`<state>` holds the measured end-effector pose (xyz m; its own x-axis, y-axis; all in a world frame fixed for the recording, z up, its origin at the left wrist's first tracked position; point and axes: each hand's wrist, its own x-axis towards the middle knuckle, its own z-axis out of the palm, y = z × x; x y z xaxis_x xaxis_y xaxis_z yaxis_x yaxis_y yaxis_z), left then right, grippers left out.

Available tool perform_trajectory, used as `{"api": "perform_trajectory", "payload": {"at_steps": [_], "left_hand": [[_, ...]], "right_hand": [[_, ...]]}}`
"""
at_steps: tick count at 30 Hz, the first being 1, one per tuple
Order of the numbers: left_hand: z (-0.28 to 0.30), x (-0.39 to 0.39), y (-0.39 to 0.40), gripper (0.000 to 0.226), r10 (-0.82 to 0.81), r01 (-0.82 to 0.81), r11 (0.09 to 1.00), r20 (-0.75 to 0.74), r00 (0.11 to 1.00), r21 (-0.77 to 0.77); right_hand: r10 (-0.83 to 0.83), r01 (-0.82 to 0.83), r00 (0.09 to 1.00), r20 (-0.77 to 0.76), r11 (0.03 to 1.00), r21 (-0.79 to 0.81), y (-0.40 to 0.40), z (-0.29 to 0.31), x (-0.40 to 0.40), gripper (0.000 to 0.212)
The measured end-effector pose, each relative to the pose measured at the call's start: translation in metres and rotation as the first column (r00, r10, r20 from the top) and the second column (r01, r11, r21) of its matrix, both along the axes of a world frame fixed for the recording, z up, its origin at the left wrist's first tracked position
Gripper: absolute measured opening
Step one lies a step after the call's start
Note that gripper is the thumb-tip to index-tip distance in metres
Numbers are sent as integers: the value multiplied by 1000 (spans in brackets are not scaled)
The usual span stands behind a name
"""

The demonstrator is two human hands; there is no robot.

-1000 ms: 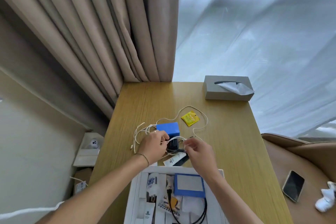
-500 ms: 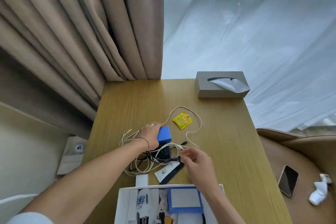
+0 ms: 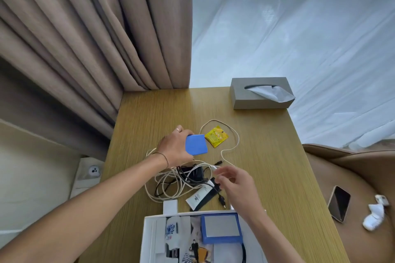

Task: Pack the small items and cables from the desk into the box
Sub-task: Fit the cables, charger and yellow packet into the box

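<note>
My left hand [image 3: 175, 148] grips a small blue box [image 3: 196, 144] and holds it just above the desk [image 3: 267, 156]. Below it lies a tangle of white cables [image 3: 171, 183] mixed with a black adapter and cord [image 3: 193, 174]. One white cable [image 3: 232, 145] loops around a yellow sachet [image 3: 216, 136]. My right hand [image 3: 237, 186] hovers over the tangle with its fingers curled near a white cable end; whether it pinches the cable is unclear. A white tube [image 3: 198, 195] and a black strip lie beside it. The white box [image 3: 149, 239] at the near edge holds a blue-framed item [image 3: 221, 228] and other things.
A grey tissue box [image 3: 259, 94] stands at the far right of the desk. Curtains hang behind. A phone [image 3: 338, 203] and white earbuds case [image 3: 376, 213] lie on the brown seat at right. A small white block [image 3: 170, 206] sits by the box.
My left hand has lifted the blue box up and away from the cable tangle. The view has tilted, so the white box sits lower in frame. My right hand stayed over the cables.
</note>
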<state>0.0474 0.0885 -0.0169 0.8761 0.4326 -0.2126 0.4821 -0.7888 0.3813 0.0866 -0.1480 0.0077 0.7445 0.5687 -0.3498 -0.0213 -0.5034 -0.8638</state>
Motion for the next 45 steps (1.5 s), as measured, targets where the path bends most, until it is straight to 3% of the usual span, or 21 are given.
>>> {"api": "perform_trajectory", "payload": {"at_steps": [5,7,8,10,12,15,19,23,28,30,31,32,33,34,36,37,39,45], "left_hand": [[52,-21,-16,63,11,23,991,254,967,-131],[71,-32,-28,67,-67,94,993,336,939,-65],[78,-38,-34,69,-112,127,992,364,925,-17],[90,-51,-48,71,-198,175,980,398,896,92],[97,-62,-61,70,-279,211,957,432,857,200],[102,-78,-79,62,-428,268,890,475,769,369],[96,-102,-95,64,-602,352,774,438,668,526],[96,-131,-99,75,-552,348,815,439,709,463],[88,-179,-89,81,-281,137,932,430,858,336],[79,-198,-97,69,-70,-1,989,470,880,150],[76,-203,-105,57,112,-86,993,470,876,-77],[76,-204,-114,42,325,-177,912,389,862,-369],[76,-202,-123,26,478,-245,733,225,849,-635],[78,-196,-133,23,550,-305,513,34,835,-803],[81,-187,-147,41,556,-390,171,-238,796,-905],[83,-183,-151,45,552,-396,79,-290,781,-915],[85,-179,-154,44,558,-383,31,-302,773,-923],[85,-182,-159,36,565,-364,189,-202,800,-912]], "right_hand": [[-6,8,1000,-29,999,53,0,9,3,19],[-2,29,982,-186,990,140,2,18,5,15],[5,63,944,-331,979,195,4,24,5,22],[30,180,775,-632,947,266,6,37,3,44],[99,238,601,-793,925,295,3,45,1,63],[222,200,437,-872,921,334,-7,52,-2,84],[297,52,339,-893,941,333,-20,64,-9,70],[317,34,387,-866,934,356,-32,70,-19,33],[329,-63,563,-758,932,358,-48,69,-32,38],[340,-113,614,-712,931,347,-55,70,-38,40],[346,-129,627,-698,930,345,-58,70,-41,41],[355,-147,640,-682,927,344,-61,70,-45,41],[364,-170,655,-662,925,341,-64,70,-49,42],[371,-190,671,-642,923,334,-67,70,-53,41],[375,-227,706,-601,923,311,-73,67,-60,42],[378,-247,722,-579,923,294,-77,65,-64,43],[388,-278,737,-554,921,275,-85,60,-70,42],[387,-364,749,-538,919,154,-107,46,-85,30]]}}
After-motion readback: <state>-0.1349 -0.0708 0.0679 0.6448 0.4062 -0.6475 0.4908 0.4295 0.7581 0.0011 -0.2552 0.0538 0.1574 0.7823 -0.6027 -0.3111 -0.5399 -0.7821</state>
